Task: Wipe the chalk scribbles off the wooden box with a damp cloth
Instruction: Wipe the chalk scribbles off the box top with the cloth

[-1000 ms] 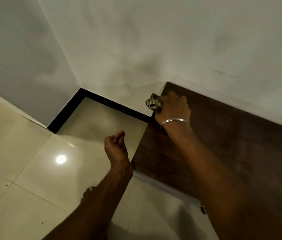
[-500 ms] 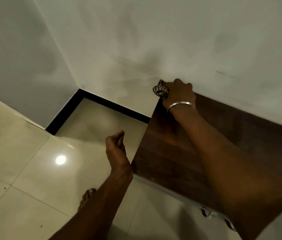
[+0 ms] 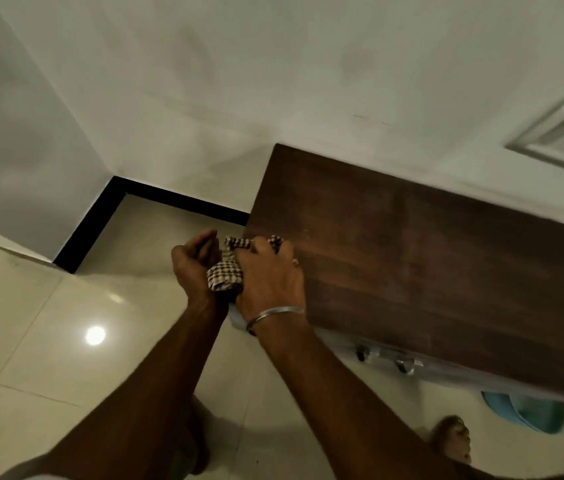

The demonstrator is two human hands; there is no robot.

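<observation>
The wooden box [image 3: 412,258] has a dark brown top and stands against the white wall. I see no chalk marks on its top. A checked cloth [image 3: 225,277] is bunched at the box's front left corner. My right hand [image 3: 268,275], with a metal bangle on the wrist, grips the cloth from the right. My left hand [image 3: 192,265] is beside it with curled fingers, touching the cloth's left side; whether it holds the cloth is unclear.
A wall socket [image 3: 561,136] sits on the wall at the right. Metal latches [image 3: 401,363] show on the box's front. A blue tub [image 3: 526,415] lies under the box's right end. My bare feet [image 3: 453,439] stand on the shiny floor tiles [image 3: 48,341].
My right hand drew the cloth from the box's far left corner back to the front left corner. My left hand came up from the side to meet the cloth.
</observation>
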